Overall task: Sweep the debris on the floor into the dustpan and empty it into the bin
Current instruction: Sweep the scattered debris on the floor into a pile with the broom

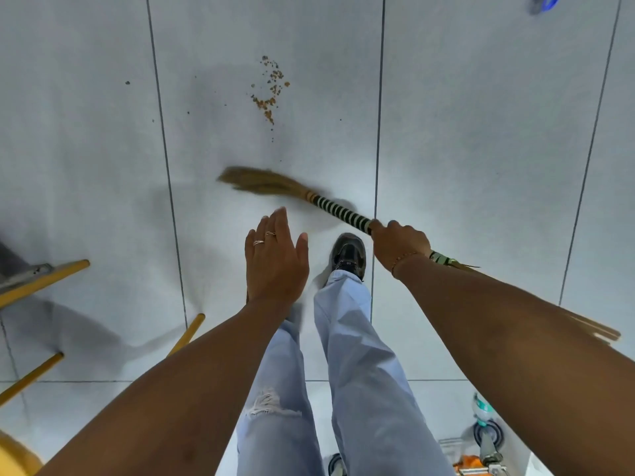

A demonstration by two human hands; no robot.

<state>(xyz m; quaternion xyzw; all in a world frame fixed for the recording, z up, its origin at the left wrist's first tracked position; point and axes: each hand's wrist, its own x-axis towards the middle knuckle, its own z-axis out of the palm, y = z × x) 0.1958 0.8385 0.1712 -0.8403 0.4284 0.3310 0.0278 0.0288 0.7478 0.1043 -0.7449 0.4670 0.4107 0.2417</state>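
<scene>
A small pile of brown crumbs, the debris (269,94), lies on the pale tiled floor ahead of me, with a few stray specks (127,83) to its left. My right hand (398,243) grips the black-and-white striped handle of a straw broom (264,183). The blurred bristles hang low over the floor, short of the debris and pointing left. My left hand (276,259) is held out flat with fingers apart, holding nothing. A blue object (546,3) at the top right edge may be the dustpan; too little shows to tell.
Yellow wooden furniture legs (44,280) stand at the left, one (187,333) close to my left arm. My legs and a dark shoe (348,254) are below the hands. A bottle (482,412) and wheeled gear sit at the bottom right.
</scene>
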